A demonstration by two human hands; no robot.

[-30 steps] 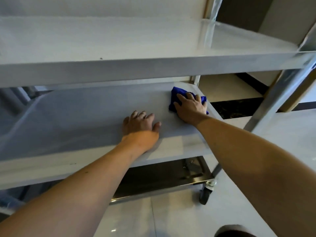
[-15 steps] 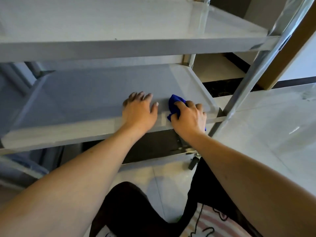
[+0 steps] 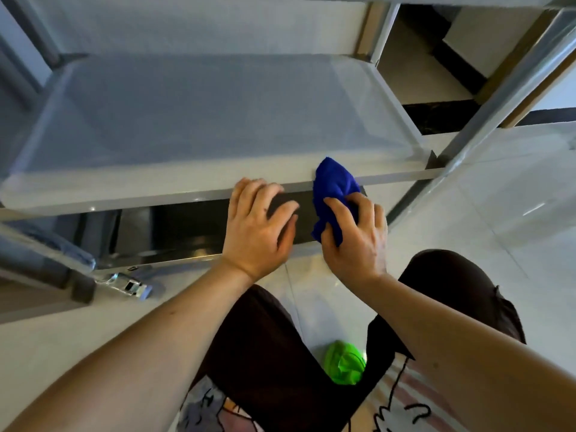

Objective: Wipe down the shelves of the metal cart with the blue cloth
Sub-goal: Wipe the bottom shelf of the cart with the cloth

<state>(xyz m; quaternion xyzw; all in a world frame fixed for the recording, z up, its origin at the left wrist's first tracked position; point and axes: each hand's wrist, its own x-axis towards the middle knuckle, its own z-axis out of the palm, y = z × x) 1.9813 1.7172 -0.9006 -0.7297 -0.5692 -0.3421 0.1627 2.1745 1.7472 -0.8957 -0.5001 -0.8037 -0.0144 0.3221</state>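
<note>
Blue cloth (image 3: 335, 185): bunched, gripped at lower end, upper tip laid over front lip of middle shelf (image 3: 202, 126), nr right corner. Metal cart (image 3: 498, 88): steel, shelf surface bare, dull grey.

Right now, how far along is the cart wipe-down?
Done: cannot tell; no shelf shows wipe marks. In hand: the right hand grips the blue cloth at the middle shelf's front lip, the left hand hanging open beside it. Left: judging by the grip, probably the bottom shelf below.
</note>
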